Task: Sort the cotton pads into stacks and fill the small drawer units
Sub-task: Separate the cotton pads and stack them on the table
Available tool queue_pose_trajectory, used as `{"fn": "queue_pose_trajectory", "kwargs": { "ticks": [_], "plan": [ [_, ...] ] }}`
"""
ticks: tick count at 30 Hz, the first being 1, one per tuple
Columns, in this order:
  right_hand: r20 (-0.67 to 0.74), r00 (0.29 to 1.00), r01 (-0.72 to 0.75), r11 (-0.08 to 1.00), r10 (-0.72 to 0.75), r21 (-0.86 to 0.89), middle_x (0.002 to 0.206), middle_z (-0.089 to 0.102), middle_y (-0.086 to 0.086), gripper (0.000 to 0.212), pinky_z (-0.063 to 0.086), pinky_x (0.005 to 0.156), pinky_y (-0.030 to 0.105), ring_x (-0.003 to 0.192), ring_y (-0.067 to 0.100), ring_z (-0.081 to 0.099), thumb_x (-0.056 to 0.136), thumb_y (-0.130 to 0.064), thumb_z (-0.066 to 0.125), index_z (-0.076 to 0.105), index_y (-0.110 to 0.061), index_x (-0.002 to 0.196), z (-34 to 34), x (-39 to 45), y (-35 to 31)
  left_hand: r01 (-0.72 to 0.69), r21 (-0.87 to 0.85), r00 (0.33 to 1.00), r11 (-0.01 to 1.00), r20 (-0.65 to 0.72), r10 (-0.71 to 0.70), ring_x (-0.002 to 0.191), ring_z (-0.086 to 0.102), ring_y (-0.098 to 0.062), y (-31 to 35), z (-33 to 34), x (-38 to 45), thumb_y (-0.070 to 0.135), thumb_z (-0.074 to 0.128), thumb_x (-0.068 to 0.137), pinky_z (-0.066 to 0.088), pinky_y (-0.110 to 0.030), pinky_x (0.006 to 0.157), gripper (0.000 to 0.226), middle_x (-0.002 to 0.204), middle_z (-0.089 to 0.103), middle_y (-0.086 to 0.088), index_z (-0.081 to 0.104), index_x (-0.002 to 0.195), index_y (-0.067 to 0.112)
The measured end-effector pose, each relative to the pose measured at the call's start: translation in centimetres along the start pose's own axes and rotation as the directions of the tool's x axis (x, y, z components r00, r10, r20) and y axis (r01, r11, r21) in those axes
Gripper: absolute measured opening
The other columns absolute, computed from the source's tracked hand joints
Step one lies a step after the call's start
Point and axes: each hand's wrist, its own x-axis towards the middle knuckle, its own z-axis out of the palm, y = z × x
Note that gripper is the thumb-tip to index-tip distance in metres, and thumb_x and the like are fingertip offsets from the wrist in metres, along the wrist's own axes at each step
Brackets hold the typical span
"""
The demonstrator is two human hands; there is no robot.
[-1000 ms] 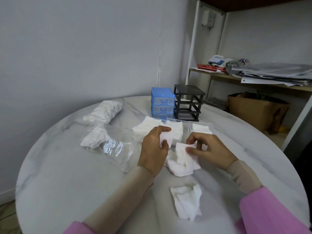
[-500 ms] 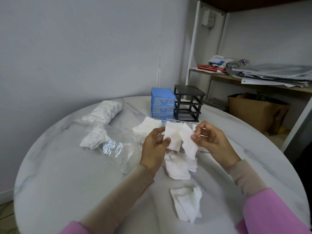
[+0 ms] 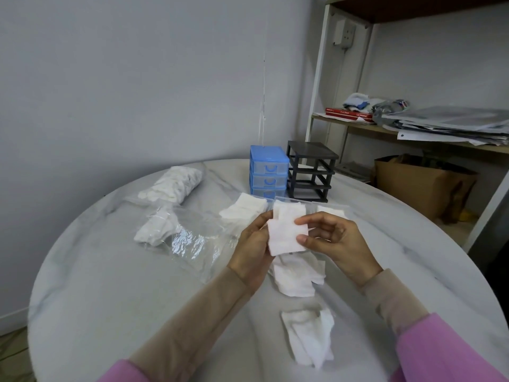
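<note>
pads, square white cotton ones (image 3: 286, 235), pinched in my left hand (image 3: 252, 250) grip; my right hand (image 3: 334, 241) fingertips grasp their edge, squaring them above the bench (image 3: 110, 285) centre for stacking.

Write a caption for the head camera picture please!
Two hands, left hand and right hand, hold white cotton pads above table.

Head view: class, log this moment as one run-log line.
left hand: holds cotton pads | right hand: pinches same pads | loose pile: on table | blue drawer unit: shut
</note>
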Motion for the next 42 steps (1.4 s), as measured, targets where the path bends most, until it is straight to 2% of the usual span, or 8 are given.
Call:
{"fn": "queue_pose_trajectory", "kwargs": {
  "ticks": [10,16,19,28,32,35,36,42],
  "plan": [
    [-0.019,1.000,-0.013,1.000,0.013,-0.017,0.089,0.063,0.011,0.023,0.049,0.060,0.014,0.058,0.008,0.060,0.072,0.009,0.070,0.066,-0.008,0.087,0.1,-0.1,-0.1,-0.001,-0.076,0.994,0.997,0.111,0.009,0.081,0.061,-0.021,0.3,0.1,0.0,0.005,0.038,0.093,0.049,-0.031,0.067,0.023,0.093,0.063,-0.010,0.061,0.091,0.008],
    [-0.032,0.999,-0.008,1.000,0.007,-0.010,0.086,0.064,0.004,0.027,0.050,0.062,0.015,0.060,0.007,0.061,0.072,0.009,0.069,0.066,-0.009,0.093,0.1,-0.1,-0.2,-0.002,-0.044,0.991,0.999,0.134,0.008,0.083,0.061,-0.019,0.3,0.0,-0.2,0.011,0.052,0.088,0.049,-0.028,0.067,0.015,0.095,0.065,-0.009,0.061,0.099,0.007],
    [-0.031,0.999,-0.010,1.000,0.010,-0.006,0.084,0.062,0.001,0.029,0.050,0.062,0.015,0.059,0.007,0.060,0.072,0.010,0.069,0.065,-0.009,0.095,0.1,-0.1,0.0,-0.010,-0.018,0.993,1.000,0.117,0.012,0.095,0.057,-0.028,-0.1,-0.1,0.1,0.007,0.053,0.087,0.049,-0.032,0.071,0.029,0.110,0.061,-0.019,0.058,0.115,0.000],
    [0.006,1.000,0.011,0.996,-0.010,-0.084,0.086,0.059,0.002,0.031,0.050,0.065,0.017,0.063,0.010,0.057,0.073,0.006,0.072,0.066,-0.012,0.097,0.1,-0.2,0.3,-0.049,0.000,0.995,0.999,0.083,0.048,0.081,0.065,-0.020,-0.5,-0.5,0.4,0.001,0.055,0.087,0.055,-0.028,0.072,0.017,0.093,0.068,-0.012,0.064,0.101,0.002],
    [0.031,0.999,0.027,0.995,-0.024,-0.098,0.090,0.064,-0.001,0.026,0.050,0.065,0.018,0.064,0.013,0.057,0.075,0.007,0.070,0.066,-0.011,0.093,0.1,-0.2,0.4,-0.038,-0.023,0.998,0.999,0.058,0.039,0.084,0.063,-0.024,-0.6,-0.5,0.4,0.013,0.063,0.069,0.056,-0.030,0.071,0.043,0.097,0.065,-0.016,0.061,0.108,-0.005],
    [0.049,0.998,0.044,0.990,-0.037,-0.137,0.093,0.067,-0.005,0.025,0.050,0.068,0.020,0.065,0.014,0.056,0.077,0.006,0.069,0.068,-0.014,0.092,0.2,-0.2,0.5,-0.044,0.010,0.997,0.999,0.070,0.044,0.066,0.065,-0.013,-0.6,-0.5,0.2,-0.002,0.062,0.080,0.055,-0.024,0.063,0.008,0.073,0.069,-0.003,0.063,0.086,0.004],
    [0.055,0.998,0.047,0.988,-0.039,-0.150,0.096,0.068,-0.006,0.026,0.050,0.069,0.020,0.066,0.015,0.056,0.078,0.007,0.068,0.068,-0.015,0.093,0.2,-0.2,0.5,-0.045,0.026,0.997,0.999,0.063,0.043,0.063,0.065,-0.011,-0.6,-0.5,0.2,-0.005,0.056,0.085,0.055,-0.023,0.062,0.013,0.070,0.068,-0.001,0.064,0.082,0.006],
    [0.071,0.995,0.077,0.981,-0.065,-0.180,0.107,0.068,-0.001,0.036,0.050,0.076,0.029,0.072,0.024,0.056,0.080,0.008,0.065,0.069,-0.023,0.098,0.1,-0.2,0.7,-0.019,0.046,1.000,0.999,0.013,0.018,0.074,0.066,-0.016,-0.3,-0.4,0.1,-0.002,0.051,0.088,0.056,-0.026,0.067,0.015,0.083,0.069,-0.007,0.065,0.094,0.002]
  ]
}}
